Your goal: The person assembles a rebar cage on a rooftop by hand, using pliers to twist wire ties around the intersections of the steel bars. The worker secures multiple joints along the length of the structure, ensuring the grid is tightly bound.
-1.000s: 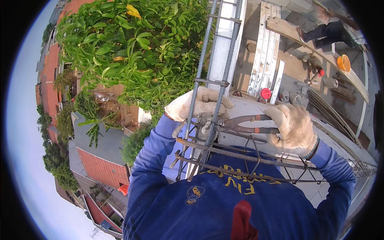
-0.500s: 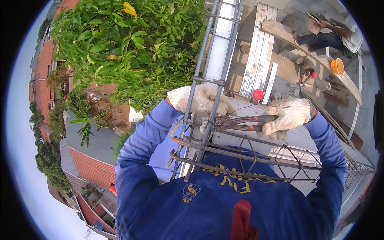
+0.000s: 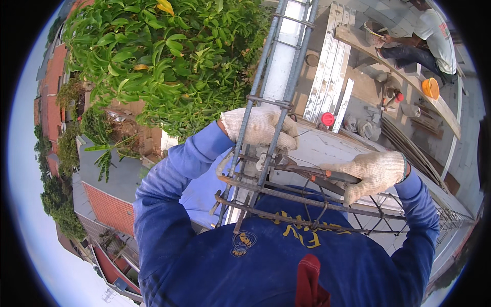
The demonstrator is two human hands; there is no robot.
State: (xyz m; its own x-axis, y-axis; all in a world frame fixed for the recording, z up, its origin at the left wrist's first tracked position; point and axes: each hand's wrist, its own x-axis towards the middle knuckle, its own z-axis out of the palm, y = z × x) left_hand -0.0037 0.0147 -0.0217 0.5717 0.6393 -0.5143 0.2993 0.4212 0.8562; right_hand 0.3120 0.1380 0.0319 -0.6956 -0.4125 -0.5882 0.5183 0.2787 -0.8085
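My left hand [image 3: 259,128], in a white knitted glove, reaches through the upright steel rebar cage [image 3: 249,115] with its fingers curled. A thin dark wire runs near those fingertips; whether they pinch it is hidden. In my right hand [image 3: 376,173], also gloved, are the dark handles of a pair of pincers [image 3: 319,173]. The handles are spread somewhat. The pincer jaws sit just right of the cage's rear bar, near the joint with a horizontal rebar cage [image 3: 327,207] that crosses close to my chest.
Leafy branches [image 3: 174,61] crowd the left side. A wooden plank [image 3: 368,46] at the upper right bears an orange container [image 3: 430,88], and a person [image 3: 434,41] sits there with a bucket [image 3: 376,33]. Below lie metal channels [image 3: 327,66] and a red-lidded container [image 3: 327,119].
My right hand has come down toward my chest, tilting the pincers' handles downward and spreading them. My left hand stays at the cage. The seated person has shifted, and more of the bucket shows.
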